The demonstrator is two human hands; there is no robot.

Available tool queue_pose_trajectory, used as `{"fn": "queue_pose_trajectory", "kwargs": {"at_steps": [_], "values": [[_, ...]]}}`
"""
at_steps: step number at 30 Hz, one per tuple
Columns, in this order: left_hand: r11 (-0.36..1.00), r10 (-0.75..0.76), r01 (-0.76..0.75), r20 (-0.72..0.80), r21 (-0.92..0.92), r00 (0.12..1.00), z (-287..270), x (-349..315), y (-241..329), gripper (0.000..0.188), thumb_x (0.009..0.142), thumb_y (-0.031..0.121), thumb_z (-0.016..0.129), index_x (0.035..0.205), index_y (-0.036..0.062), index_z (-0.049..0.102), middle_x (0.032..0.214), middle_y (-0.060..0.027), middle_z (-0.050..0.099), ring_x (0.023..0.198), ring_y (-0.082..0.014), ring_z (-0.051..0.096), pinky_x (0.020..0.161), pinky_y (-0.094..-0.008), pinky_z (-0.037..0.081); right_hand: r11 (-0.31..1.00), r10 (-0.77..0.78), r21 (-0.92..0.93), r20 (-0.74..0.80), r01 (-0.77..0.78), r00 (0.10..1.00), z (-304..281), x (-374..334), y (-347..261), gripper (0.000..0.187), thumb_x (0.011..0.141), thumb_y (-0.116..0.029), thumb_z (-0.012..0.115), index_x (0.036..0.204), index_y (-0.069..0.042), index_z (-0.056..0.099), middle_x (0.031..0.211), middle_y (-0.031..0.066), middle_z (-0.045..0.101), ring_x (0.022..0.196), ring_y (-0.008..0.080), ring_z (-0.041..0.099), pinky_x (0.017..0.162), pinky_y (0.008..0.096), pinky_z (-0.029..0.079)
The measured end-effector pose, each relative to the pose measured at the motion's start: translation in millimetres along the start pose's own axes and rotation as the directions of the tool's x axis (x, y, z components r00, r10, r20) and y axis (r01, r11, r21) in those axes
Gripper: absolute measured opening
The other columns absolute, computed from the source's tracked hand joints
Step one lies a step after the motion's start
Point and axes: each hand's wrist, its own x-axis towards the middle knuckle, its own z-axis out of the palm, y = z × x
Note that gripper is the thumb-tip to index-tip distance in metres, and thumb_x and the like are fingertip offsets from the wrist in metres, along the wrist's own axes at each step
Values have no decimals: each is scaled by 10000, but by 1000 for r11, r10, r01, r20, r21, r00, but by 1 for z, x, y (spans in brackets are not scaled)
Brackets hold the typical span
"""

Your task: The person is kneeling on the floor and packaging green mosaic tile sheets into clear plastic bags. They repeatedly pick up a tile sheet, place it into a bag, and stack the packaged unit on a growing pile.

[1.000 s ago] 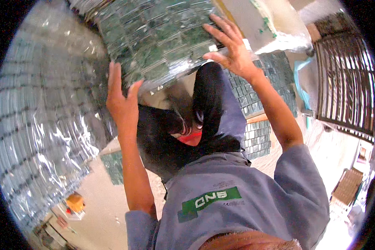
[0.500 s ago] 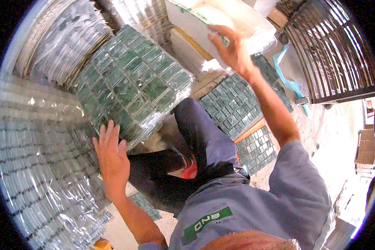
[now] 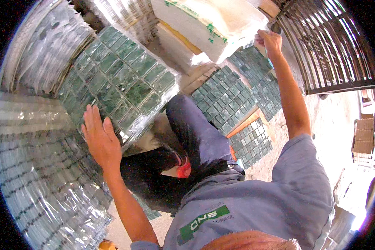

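Observation:
A plastic-wrapped pack of green mosaic tile sheets (image 3: 121, 83) leans tilted against the wrapped stacks on the left. My left hand (image 3: 100, 139) lies flat on its lower edge, fingers apart and palm pressed to the tiles. My right hand (image 3: 270, 41) is stretched far up to the right, fingers curled against the corner of a white wrapped block (image 3: 212, 25); whether it grips the wrap is unclear. My dark-trousered leg (image 3: 196, 133) is bent beneath the pack.
Tall stacks of plastic-wrapped tile sheets (image 3: 41, 175) fill the left side. Loose green mosaic sheets (image 3: 225, 98) lie on the ground under the white block. A dark metal grille (image 3: 333, 46) stands at the upper right, with a pale dusty floor (image 3: 337, 125) below it.
Both hands held the tile pack overhead. The pack came down to the left under my left hand, while my right hand let go and moved up right to the white block.

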Motion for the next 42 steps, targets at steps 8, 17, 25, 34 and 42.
{"fn": "queue_pose_trajectory", "kwargs": {"at_steps": [8, 17, 25, 34, 42], "values": [[998, -11, 14, -57, 64, 998, 5, -4, -2, 451, 1037, 296, 387, 1416, 58, 446, 1496, -144, 415, 1383, -345, 371, 1164, -472, 245, 925, -324, 166, -128, 342, 937, -19, -69, -112, 305, 893, -228, 697, 953, 70, 692, 885, 118, 709, 767, 182, 695, 679, 315, 593], [908, -63, -61, -280, -414, 958, -32, -9, 46, 595, 945, 317, 590, 1414, -12, 427, 1460, -224, 434, 1368, -364, 390, 1152, -440, 272, 972, -230, 41, -50, 232, 972, -49, -195, -198, 345, 881, -340, 709, 828, 1, 706, 723, 24, 632, 603, 97, 570, 545, 244, 444], [567, 251, -468, -399, -678, 882, -56, -36, 212, 832, 728, 353, 820, 1390, 6, 455, 1372, -220, 518, 1271, -377, 489, 1086, -437, 361, 990, -137, 43, 233, 131, 963, 15, -271, -190, 541, 886, -502, 665, 645, -19, 641, 571, 20, 550, 507, 100, 498, 472, 292, 384], [317, 171, -100, -46, -943, 984, -46, -47, 169, 200, 953, 133, 593, 1061, -14, 677, 912, -164, 732, 811, -227, 720, 741, -307, 544, 1000, 19, -4, 543, -19, 840, 25, -289, -181, 512, 867, -505, 689, 838, 6, 699, 634, -19, 561, 532, 77, 466, 472, 265, 329], [-46, -132, 326, 330, -944, 935, -55, -40, 125, 181, 901, 135, 682, 948, -39, 668, 795, -133, 701, 680, -207, 688, 632, -302, 563, 980, -73, -68, 749, 185, 658, 13, -276, -169, 411, 791, -294, 787, 1089, -24, 700, 839, -7, 666, 715, 75, 567, 645, 220, 432]]}}
